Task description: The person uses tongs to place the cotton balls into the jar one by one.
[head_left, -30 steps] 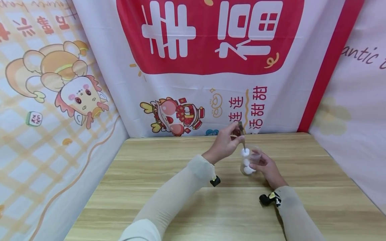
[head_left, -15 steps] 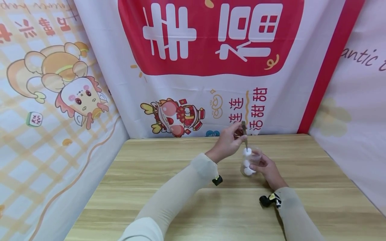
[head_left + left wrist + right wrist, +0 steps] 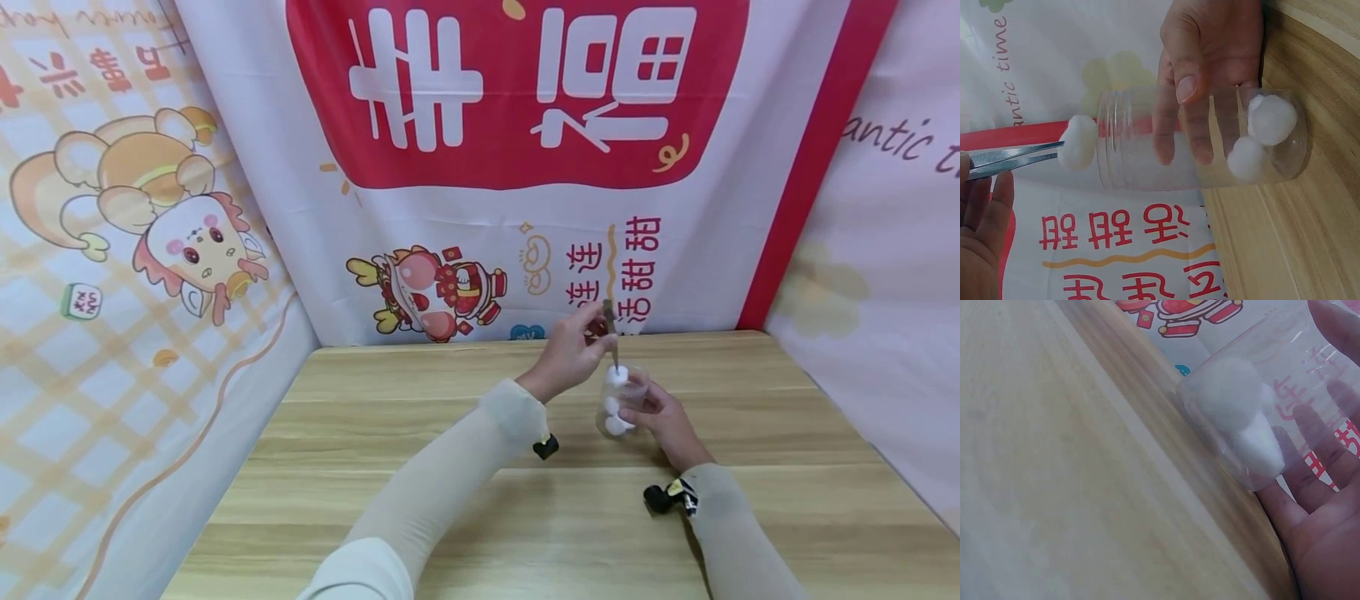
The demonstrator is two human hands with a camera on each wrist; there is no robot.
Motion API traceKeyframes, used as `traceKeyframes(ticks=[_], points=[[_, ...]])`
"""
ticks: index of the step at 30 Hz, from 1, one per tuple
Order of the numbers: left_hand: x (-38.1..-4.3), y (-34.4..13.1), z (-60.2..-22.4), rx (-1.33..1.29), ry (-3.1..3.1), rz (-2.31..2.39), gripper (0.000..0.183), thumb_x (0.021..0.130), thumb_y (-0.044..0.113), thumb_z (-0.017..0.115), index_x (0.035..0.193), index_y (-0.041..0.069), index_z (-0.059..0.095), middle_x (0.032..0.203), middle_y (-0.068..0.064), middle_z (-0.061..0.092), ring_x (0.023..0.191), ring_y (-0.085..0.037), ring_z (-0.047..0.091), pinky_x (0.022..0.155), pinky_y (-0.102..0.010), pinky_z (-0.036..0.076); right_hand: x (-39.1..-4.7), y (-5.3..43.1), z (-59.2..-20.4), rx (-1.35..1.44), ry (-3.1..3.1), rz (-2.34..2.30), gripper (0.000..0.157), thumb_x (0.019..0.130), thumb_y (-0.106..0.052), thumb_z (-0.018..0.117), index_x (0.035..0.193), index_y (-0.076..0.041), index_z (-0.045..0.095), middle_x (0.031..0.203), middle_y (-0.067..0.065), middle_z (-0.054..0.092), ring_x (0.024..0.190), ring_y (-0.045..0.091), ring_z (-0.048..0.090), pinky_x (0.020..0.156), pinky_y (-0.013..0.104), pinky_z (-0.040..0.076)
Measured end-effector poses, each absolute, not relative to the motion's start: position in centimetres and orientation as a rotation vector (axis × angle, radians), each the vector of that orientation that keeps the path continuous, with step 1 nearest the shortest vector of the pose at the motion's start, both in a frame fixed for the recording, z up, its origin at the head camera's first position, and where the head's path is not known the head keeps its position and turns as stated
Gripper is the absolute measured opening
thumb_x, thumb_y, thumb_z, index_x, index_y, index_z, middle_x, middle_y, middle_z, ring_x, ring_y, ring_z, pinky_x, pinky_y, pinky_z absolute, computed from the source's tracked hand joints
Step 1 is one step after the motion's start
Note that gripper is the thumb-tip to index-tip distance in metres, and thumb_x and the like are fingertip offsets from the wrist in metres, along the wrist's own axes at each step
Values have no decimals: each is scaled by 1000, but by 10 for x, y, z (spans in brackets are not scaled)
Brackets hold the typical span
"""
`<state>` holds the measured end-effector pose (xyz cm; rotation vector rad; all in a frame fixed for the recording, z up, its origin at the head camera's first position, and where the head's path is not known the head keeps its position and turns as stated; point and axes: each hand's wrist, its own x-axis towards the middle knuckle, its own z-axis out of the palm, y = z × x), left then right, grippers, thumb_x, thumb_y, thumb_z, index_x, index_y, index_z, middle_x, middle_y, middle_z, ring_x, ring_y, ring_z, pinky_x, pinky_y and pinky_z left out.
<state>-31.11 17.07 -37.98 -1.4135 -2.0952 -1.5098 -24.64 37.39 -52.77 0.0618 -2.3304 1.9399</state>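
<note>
My left hand pinches a pair of metal tweezers. Between the tweezers' tips is a white cotton ball, which sits just outside the mouth of a clear plastic jar in the left wrist view. My right hand grips the jar around its side, thumb on the near wall and fingers showing through the plastic. Inside, at the jar's bottom, lie more cotton balls, also seen through the wall in the right wrist view, where white cotton fills the base end. Part of the right hand is cut off there.
A wooden table spreads under both arms, its back edge against a printed cloth backdrop. Patterned cloth walls stand at left and right. Each sleeve carries a small black wrist camera.
My left hand has shifted slightly right, bringing the tweezers and cotton ball along at the jar's mouth. The right hand and jar stay nearly where they were.
</note>
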Motion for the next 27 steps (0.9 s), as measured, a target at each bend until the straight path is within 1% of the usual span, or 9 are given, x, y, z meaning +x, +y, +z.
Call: traceKeyframes(ticks=[5,8,11,17,20,24,27], points=[[-315,175,-385,-1401,-2097,-1525,22,91,0,65,105,12,54,94,1,59,86,-4,59,74,-17,54,-246,373,-528,47,-2346,1931,74,86,-26,76,149,-17,37,143,14,46,123,31,48,102,43,38],[-317,179,-388,-1386,-2113,-1535,22,90,-1,65,105,10,53,96,1,59,88,-4,60,76,-16,53,-246,373,-527,45,-2343,1932,75,87,-26,75,150,-16,37,144,15,44,125,33,46,105,49,35],[-319,181,-391,-1369,-2128,-1549,21,91,-1,65,105,10,54,97,0,59,89,-4,60,77,-15,53,-247,373,-527,39,-2346,1924,74,87,-27,75,150,-15,37,145,16,43,126,33,45,106,48,34],[-322,183,-397,-1341,-2155,-1554,19,92,3,65,105,12,54,97,1,59,90,-4,59,78,-14,52,-247,372,-524,43,-2355,1917,75,87,-27,75,150,-13,36,145,17,43,126,33,45,104,43,37],[-323,184,-400,-1334,-2167,-1554,18,92,3,65,104,12,54,97,2,58,90,-4,59,78,-15,52,-246,371,-523,28,-2351,1931,75,86,-26,76,149,-14,37,146,16,42,126,34,44,105,47,36],[-324,184,-404,-1327,-2191,-1553,18,93,4,64,105,13,56,98,3,58,91,-4,58,78,-16,52,-246,371,-523,16,-2336,1962,74,86,-25,76,148,-14,38,145,16,43,128,36,43,108,55,31],[-325,184,-406,-1325,-2198,-1556,17,93,5,65,105,14,56,98,3,59,91,-4,58,77,-16,52,-245,371,-523,12,-2334,1967,72,86,-26,76,148,-16,40,146,15,43,128,36,43,108,57,29]])
